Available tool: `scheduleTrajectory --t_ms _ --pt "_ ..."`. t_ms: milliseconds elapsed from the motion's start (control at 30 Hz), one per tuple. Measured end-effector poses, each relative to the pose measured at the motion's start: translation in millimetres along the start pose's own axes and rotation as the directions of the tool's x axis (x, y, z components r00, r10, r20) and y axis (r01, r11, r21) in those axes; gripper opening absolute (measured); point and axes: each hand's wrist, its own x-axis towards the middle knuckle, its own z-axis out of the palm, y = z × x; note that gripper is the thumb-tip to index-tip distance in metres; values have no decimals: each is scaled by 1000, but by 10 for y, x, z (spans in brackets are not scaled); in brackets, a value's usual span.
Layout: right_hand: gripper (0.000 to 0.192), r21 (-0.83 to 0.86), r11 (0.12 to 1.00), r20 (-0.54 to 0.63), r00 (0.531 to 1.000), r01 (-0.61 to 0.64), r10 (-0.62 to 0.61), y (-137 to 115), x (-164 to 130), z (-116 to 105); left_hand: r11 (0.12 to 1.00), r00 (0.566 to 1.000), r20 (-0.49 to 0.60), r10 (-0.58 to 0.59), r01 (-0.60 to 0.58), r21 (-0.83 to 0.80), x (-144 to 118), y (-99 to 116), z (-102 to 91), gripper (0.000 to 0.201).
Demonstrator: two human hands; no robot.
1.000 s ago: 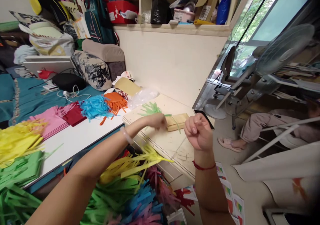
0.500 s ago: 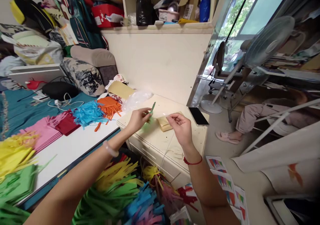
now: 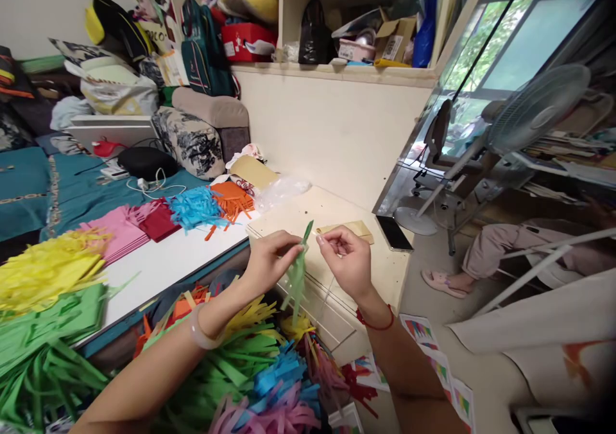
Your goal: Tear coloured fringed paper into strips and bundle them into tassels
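Note:
My left hand [image 3: 275, 259] pinches a green tissue paper tassel [image 3: 296, 278] below its narrow twisted top. The fringe hangs loosely beneath the fingers, over the edge of the cream cabinet top. Close by on the right, my right hand [image 3: 347, 259] is closed in a pinch, its fingertips just apart from the tassel. A thin pale string [image 3: 329, 289] runs down from that hand toward the cabinet front. Behind the right hand, a flat tan paper packet [image 3: 359, 230] lies on the cabinet top. Below my forearms hang finished-looking fringes in green, yellow, blue and pink [image 3: 283, 415].
Stacks of fringed tissue paper, including yellow [image 3: 52, 267], green [image 3: 72, 312], blue [image 3: 195, 208] and orange [image 3: 231, 198], lie on a white board [image 3: 192, 251] at left. A phone [image 3: 393, 232] rests on the cabinet top [image 3: 332, 206]. A fan [image 3: 539, 110] and a seated person's legs [image 3: 500, 248] are at right.
My left hand has moved lower with the green tassel, whose fringe now hangs down in plain view. The hands are closer together. The whole view has shifted left.

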Motion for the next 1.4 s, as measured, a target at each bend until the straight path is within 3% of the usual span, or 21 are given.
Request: scheduleTrajectory --t_ms 67,133,267,400,933,1400 --pt "15 35 999 24 1000 -20 20 -54 -7 -19 959 986 152 -66 105 -264 7 6 -60 24" --pt "14 62 998 51 998 -32 29 -126 -21 -36 854 952 292 -95 229 -468 5 -3 -103 29" --pt "10 88 996 78 997 -18 11 -284 -56 -58 701 907 399 -136 373 -608 -23 -33 -110 35" --pt "10 87 996 78 997 -2 -5 -366 -62 -61 659 890 434 -138 410 -631 -48 -37 -76 34" --pt "12 46 999 89 996 -19 15 -339 -45 -83 628 868 472 -156 456 -631 -45 24 -77 35" --pt "11 68 997 90 996 -24 18 -383 -50 -57 701 880 449 -157 419 -576 -49 35 -113 40"
